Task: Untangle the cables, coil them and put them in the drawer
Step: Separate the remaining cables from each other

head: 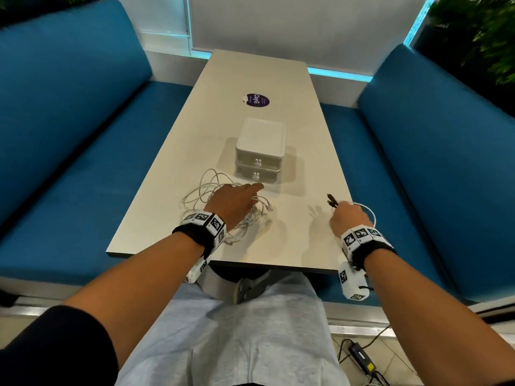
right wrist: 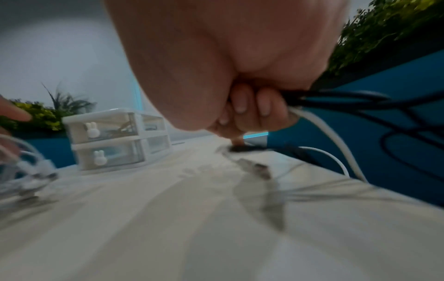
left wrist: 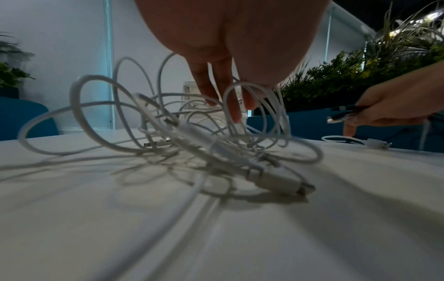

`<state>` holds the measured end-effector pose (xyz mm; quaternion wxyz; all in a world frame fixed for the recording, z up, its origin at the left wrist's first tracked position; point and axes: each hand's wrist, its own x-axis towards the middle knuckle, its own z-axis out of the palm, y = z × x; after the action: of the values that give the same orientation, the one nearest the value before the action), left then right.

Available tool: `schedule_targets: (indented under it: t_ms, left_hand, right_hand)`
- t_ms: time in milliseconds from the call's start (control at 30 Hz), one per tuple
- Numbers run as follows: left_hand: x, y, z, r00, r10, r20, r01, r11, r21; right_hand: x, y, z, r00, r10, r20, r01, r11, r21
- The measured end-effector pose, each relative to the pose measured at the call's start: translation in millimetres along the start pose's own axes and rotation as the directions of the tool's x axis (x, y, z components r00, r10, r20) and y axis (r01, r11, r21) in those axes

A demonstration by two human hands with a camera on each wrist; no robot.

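The black cable [right wrist: 341, 98] is clenched in the right hand [head: 349, 218]; the left hand [head: 234, 203], fingers straight, is laid on the white tangle [head: 211, 193] before the shut drawers [head: 257, 162]; knots could be tightened by hasty pulling.

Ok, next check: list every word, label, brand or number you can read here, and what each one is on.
"ClayG": white letters on the round purple sticker on the table, beyond the drawer unit.
Smaller print on that sticker: too small to read.
Wrist bands: black-and-white square marker patterns, no words.
Power adapter on the floor: a yellow label, too small to read.
Both wrist views: no text.
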<state>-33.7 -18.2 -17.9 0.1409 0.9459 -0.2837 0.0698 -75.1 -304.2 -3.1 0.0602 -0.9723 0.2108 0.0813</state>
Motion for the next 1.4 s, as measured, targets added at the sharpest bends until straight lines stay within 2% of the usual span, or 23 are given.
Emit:
schedule_targets:
  t_ms: [100,300,467,600,733,933,1067,1200,1400]
  left_hand:
    - [0.1,1.7,1.2,1.0,0.024,-0.008,-0.024,0.999,0.045]
    - [-4.5,1.9,4.2,0.999,0.0,-0.045,0.001,1.0,0.017]
    - [-4.4,16.5,0.0,0.996,0.027,-0.079,-0.026,0.999,0.022]
    - [2.0,33.3,-3.5,0.999,-0.052,0.011,0.049,0.985,0.165]
    - [1.2,43.2,-6.3,0.994,-0.1,0.039,0.088,0.966,0.245]
    - [1.9,56.5,-1.1,0.997,-0.045,0.057,0.028,0.961,0.275]
    - [4.2,59.7,4.1,0.998,0.028,0.064,-0.043,0.971,0.235]
    - [3.5,59.2,9.2,0.996,0.02,0.085,-0.036,0.981,0.192]
    - [1.3,59.1,14.7,0.988,0.083,0.131,-0.102,0.984,0.145]
  right_hand:
    - [-2.7,-19.8,8.3,0.997,-0.065,0.028,0.063,0.996,0.063]
    - [-13.0,-30.4,12.7,0.997,-0.079,0.02,0.075,0.986,0.146]
    - [-16.7,-35.9,7.0,0.988,-0.141,0.062,0.103,0.905,0.413]
    - [-23.6,-48.2,4.6,0.973,-0.213,0.091,0.149,0.876,0.459]
    - [-24.5,-61.8,7.1,0.972,-0.207,0.113,0.127,0.864,0.488]
    - [-27.7,-82.4,4.3,0.963,-0.237,0.126,0.1,0.753,0.651]
    - [-25.0,-86.1,5.9,0.958,-0.271,0.09,0.162,0.774,0.612]
    - [-21.9,-79.8,2.3,0.971,-0.24,0.019,0.192,0.818,0.542]
    - [-22.8,-78.3,2.6,0.969,-0.243,-0.037,0.228,0.832,0.505]
